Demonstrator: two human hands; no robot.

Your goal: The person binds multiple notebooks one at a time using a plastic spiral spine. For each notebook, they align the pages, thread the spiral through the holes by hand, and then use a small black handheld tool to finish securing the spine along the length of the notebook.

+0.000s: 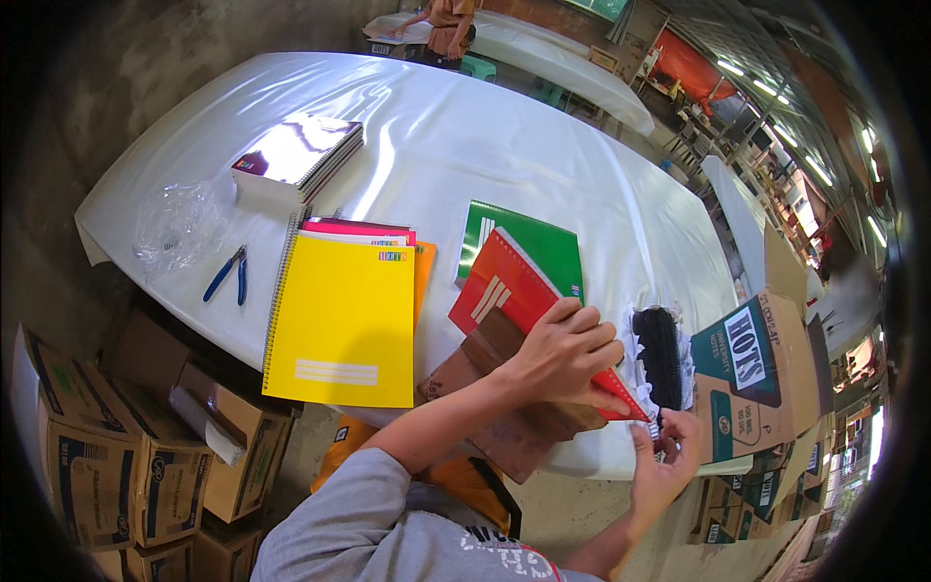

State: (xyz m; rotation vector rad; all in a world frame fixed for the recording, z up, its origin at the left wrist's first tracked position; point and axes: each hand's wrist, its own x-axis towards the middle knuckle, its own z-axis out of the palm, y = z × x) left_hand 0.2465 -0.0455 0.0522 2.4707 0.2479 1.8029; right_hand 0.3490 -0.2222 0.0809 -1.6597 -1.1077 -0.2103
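My left hand (572, 354) grips a red notebook (504, 286) along its punched edge, holding it tilted over a brown wooden block (519, 344). At the notebook's lower right corner, the fingers of my right hand (669, 448) are closed in a pinch. A short dark wire coil seems to be between them, though it is small and partly hidden. Just beyond that hand, a bundle of black binding coils (659, 359) lies in torn white wrapping. A green notebook (538, 247) rests flat behind the red one.
Left of the block lies a stack of spiral notebooks, yellow (339, 310) on top. Blue-handled pliers (228, 276), clear plastic wrap (179, 228) and another notebook stack (301, 150) are farther left. Cartons stand at right (756, 369) and lower left (92, 475). A person (449, 29) stands behind.
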